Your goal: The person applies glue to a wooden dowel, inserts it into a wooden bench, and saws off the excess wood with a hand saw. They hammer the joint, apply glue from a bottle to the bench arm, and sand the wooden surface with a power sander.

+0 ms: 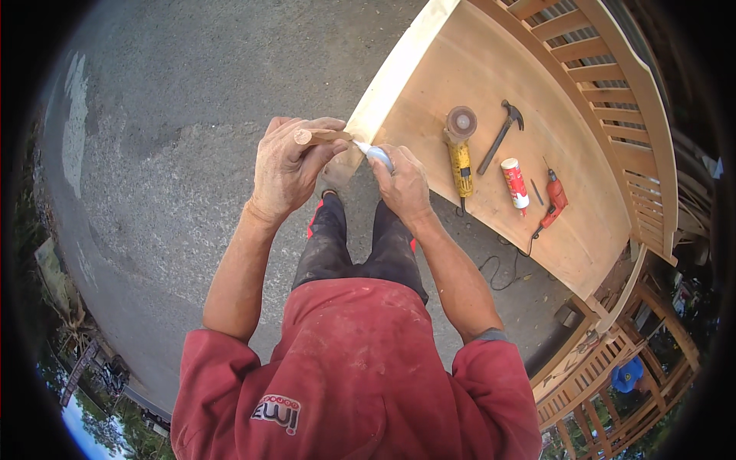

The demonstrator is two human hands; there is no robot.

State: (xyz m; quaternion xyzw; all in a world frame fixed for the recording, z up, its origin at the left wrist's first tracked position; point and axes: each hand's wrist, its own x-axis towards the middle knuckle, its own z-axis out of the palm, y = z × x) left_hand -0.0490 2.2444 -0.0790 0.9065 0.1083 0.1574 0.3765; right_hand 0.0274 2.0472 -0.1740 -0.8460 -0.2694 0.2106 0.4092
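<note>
Pinched in my left hand (pixel 290 157) is a short wooden piece (pixel 320 136) with a round end, pointing toward the right. My right hand (pixel 405 186) is closed around a small whitish glue bottle (pixel 379 158). The bottle's narrow white nozzle meets or nearly meets the right end of the wooden piece; I cannot tell whether they touch. Both hands are held in front of me, beside the near left edge of a wooden bed frame (pixel 491 73).
On the wooden panel lie a yellow angle grinder (pixel 459 157), a claw hammer (pixel 500 138), a red and white tube (pixel 515 184), a thin dark rod (pixel 537 192) and a red drill (pixel 553 203). A cord (pixel 500 285) hangs to the paved ground (pixel 176 146). A slatted headboard (pixel 613 100) rises at right.
</note>
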